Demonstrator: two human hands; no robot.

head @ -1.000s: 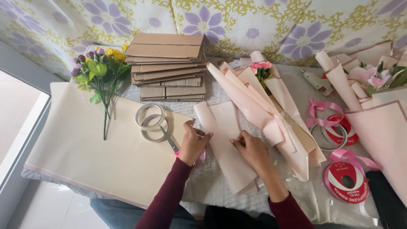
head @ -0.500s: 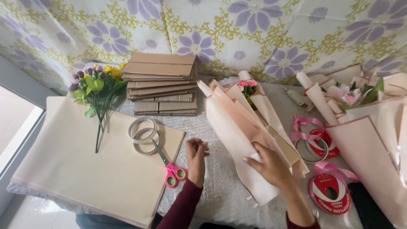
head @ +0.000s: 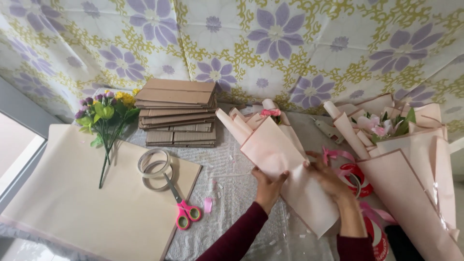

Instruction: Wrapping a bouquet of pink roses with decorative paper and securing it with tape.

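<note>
A flower bouquet wrapped in pale pink paper (head: 280,159) lies slanted on the table, with a pink bloom (head: 270,112) at its top. My left hand (head: 268,186) grips the wrap's lower left edge. My right hand (head: 328,176) presses on the wrap's right side, fingers curled around the paper. Both sleeves are dark red.
Pink-handled scissors (head: 180,205) and two tape rings (head: 154,164) lie on a beige paper sheet (head: 72,208). A flower bunch (head: 104,121), a stack of cardboard (head: 176,111), finished pink bouquets (head: 411,159) and red ribbon spools (head: 355,179) surround me.
The wrapped bouquet has been pulled nearer and turned between my hands. My left hand moved from the table near the scissors onto the wrap. The view has shifted.
</note>
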